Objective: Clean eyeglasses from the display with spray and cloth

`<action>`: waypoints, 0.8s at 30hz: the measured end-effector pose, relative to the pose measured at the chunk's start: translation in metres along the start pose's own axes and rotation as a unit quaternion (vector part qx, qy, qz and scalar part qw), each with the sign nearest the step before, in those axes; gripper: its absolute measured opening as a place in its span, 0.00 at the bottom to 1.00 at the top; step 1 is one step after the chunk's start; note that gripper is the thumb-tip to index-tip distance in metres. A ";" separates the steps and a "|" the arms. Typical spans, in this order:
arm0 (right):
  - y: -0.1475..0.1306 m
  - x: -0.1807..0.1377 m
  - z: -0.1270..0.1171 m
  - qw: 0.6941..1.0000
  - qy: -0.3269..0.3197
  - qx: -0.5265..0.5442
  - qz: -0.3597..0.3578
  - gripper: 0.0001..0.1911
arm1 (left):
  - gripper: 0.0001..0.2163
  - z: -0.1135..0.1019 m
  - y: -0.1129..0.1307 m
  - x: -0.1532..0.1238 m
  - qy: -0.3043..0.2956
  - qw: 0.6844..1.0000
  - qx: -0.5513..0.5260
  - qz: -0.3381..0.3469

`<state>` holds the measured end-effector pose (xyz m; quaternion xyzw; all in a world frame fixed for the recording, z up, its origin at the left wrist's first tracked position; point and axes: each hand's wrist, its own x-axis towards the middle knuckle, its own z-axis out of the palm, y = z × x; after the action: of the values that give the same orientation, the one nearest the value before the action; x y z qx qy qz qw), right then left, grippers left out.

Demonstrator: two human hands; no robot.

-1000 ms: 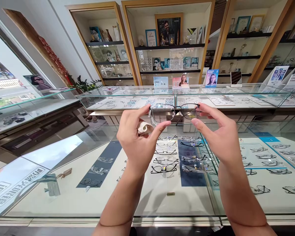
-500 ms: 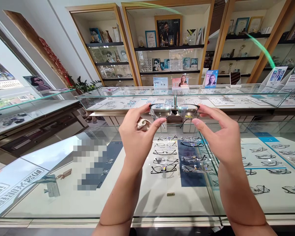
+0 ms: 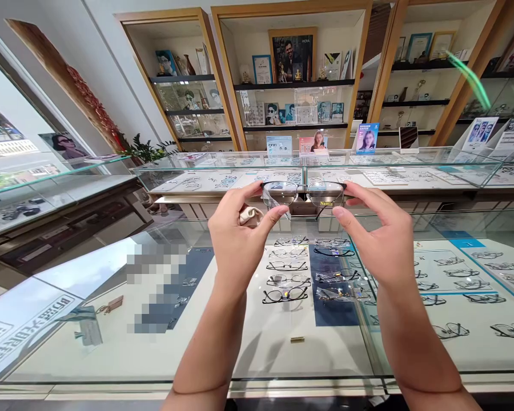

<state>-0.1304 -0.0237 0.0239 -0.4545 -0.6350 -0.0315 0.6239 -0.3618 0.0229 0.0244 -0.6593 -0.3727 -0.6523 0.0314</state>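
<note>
A pair of eyeglasses (image 3: 302, 189) with a thin dark frame is held up level between my two hands, above the glass display case. The right-hand lens carries yellow "Namix" lettering. My left hand (image 3: 240, 228) pinches the left end of the frame between thumb and fingers. Tucked in that same palm is a crumpled cream cloth (image 3: 250, 216). At the other end, my right hand (image 3: 379, 234) grips the frame's right corner, its thumb low near the lens. The temples point away and are mostly hidden.
Under the glass top of the display case (image 3: 248, 357) lie rows of eyeglasses (image 3: 285, 294) and a small gold-coloured piece (image 3: 297, 339). A tagged item (image 3: 89, 331) is at the left. Beyond stands another glass counter (image 3: 240, 160), with wooden shelves (image 3: 293, 83) behind it.
My right hand and the right end of the eyeglasses have shifted very slightly left. Both hands keep their hold; my left hand is almost still.
</note>
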 end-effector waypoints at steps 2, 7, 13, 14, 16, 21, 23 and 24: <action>-0.001 0.000 0.000 1.000 0.000 -0.005 0.000 0.21 | 0.23 0.000 0.000 0.000 -0.001 1.000 0.004 -0.002; -0.003 -0.001 0.000 1.000 0.008 -0.003 -0.009 0.20 | 0.23 0.000 0.000 0.000 -0.006 1.000 0.008 0.002; -0.001 -0.001 0.001 1.000 0.002 -0.002 -0.009 0.20 | 0.23 0.000 0.000 0.000 0.000 1.000 0.015 0.013; 0.000 -0.001 0.002 1.000 -0.001 0.000 -0.008 0.21 | 0.22 0.000 0.000 0.000 0.004 1.000 0.017 0.017; 0.001 0.000 0.002 1.000 -0.010 0.004 -0.005 0.21 | 0.22 -0.001 0.001 -0.001 0.013 0.999 0.025 0.028; 0.004 0.000 0.003 1.000 -0.027 0.010 0.005 0.22 | 0.23 -0.003 0.004 -0.002 0.032 0.997 0.035 0.054; 0.005 -0.001 0.004 0.999 -0.034 0.008 0.010 0.23 | 0.23 -0.003 0.004 -0.002 0.037 0.997 0.045 0.058; 0.006 -0.001 0.004 0.999 -0.037 0.008 0.012 0.23 | 0.24 -0.003 0.005 -0.002 0.040 0.996 0.050 0.061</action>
<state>-0.1298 -0.0185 0.0192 -0.4583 -0.6524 -0.0018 0.6035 -0.3614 0.0173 0.0254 -0.6517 -0.3622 -0.6557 0.1187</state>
